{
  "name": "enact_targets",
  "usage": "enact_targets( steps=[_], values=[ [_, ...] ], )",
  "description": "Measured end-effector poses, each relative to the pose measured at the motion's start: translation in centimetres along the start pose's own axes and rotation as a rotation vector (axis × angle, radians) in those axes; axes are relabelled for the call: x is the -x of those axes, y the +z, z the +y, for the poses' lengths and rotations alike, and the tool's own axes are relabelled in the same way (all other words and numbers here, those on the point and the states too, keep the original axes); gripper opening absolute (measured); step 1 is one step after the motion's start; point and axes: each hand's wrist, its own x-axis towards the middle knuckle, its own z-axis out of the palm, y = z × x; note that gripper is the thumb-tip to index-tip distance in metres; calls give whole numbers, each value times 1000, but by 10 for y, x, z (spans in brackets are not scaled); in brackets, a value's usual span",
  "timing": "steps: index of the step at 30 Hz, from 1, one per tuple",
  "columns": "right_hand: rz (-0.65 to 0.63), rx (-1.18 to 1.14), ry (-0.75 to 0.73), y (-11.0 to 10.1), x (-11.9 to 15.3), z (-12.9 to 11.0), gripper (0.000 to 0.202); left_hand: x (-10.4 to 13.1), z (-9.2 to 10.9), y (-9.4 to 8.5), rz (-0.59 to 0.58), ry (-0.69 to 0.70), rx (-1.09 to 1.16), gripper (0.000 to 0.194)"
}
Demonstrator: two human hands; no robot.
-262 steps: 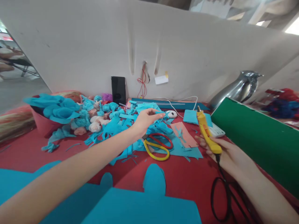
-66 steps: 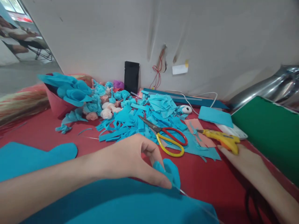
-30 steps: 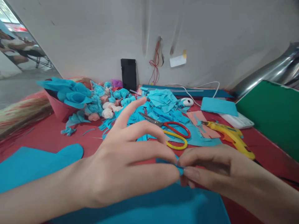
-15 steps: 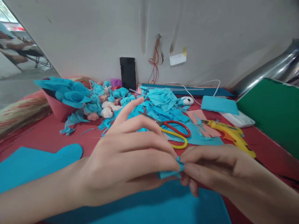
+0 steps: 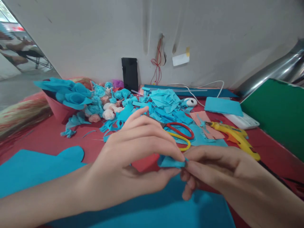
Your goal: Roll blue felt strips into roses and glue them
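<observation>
A small rolled piece of blue crepe paper [image 5: 171, 162] is between my hands. My right hand [image 5: 213, 167] pinches its narrow end between thumb and forefinger, other fingers curled below. My left hand [image 5: 133, 155] reaches in from the other side, with its thumb under the roll and its fingertips over it at the pinched end; its little finger is raised. The roll's wider end opens toward the left palm. Beneath both hands lies a large blue sheet [image 5: 152, 212]. Scissors [image 5: 181, 131] with red and yellow handles lie just beyond, partly covered by my left hand.
Cut blue paper strips [image 5: 166, 104] are heaped in the middle. A yellow glue gun [image 5: 237, 139] lies at right, near a green board [image 5: 275, 117]. Paper flowers [image 5: 109, 112] and a pink cone with blue petals [image 5: 63, 109] stand left. A phone [image 5: 130, 74] leans against the wall.
My left thumb has come away from the fingers, showing more of the paper roll, which looks more tightly curled. My right hand keeps its pinch and has hardly moved.
</observation>
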Motion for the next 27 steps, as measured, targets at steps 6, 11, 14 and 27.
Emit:
enact_targets(
  steps=[6,11,14,27],
  values=[
    [39,-91,-16,5,-7,1,9,2,-2,8,22,-54,162,27],
    [79,-112,12,8,-9,4,9,9,-1,12,17,-198,238,38],
    [59,-164,34,8,-8,4,12,9,-1,14,12,-256,259,45],
    [4,-416,99,11,-8,3,19,5,0,13,56,-300,301,29]
  ],
)
